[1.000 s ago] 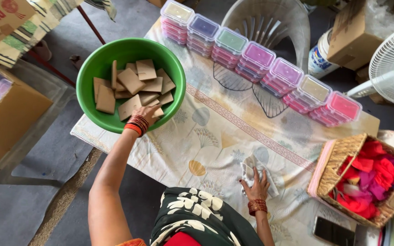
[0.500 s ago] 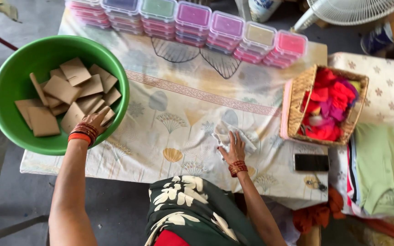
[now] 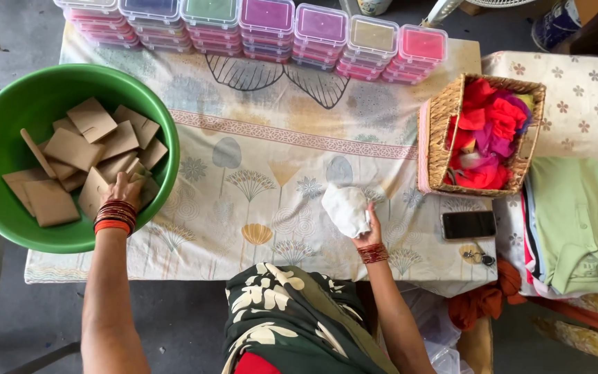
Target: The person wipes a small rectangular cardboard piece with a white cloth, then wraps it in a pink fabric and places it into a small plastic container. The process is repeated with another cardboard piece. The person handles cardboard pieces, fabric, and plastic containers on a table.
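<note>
My left hand (image 3: 123,192) reaches into a green plastic basin (image 3: 8,104) at the left and closes on a flat brown block (image 3: 93,194) among several brown blocks (image 3: 91,138) piled inside. My right hand (image 3: 367,232) rests on the patterned cloth (image 3: 271,138) near the front edge and holds a crumpled white cloth (image 3: 345,210). Red bangles ring both wrists.
A row of stacked clear boxes with coloured contents (image 3: 264,24) lines the far edge. A wicker basket of red and pink fabric (image 3: 482,135) stands at right, a black phone (image 3: 468,224) and keys (image 3: 479,257) below it. Folded clothes (image 3: 572,221) lie further right.
The view has shifted so the basin and table sit lower and more central. My left hand stays in the basin. My right hand has gathered the white cloth into a bundle.
</note>
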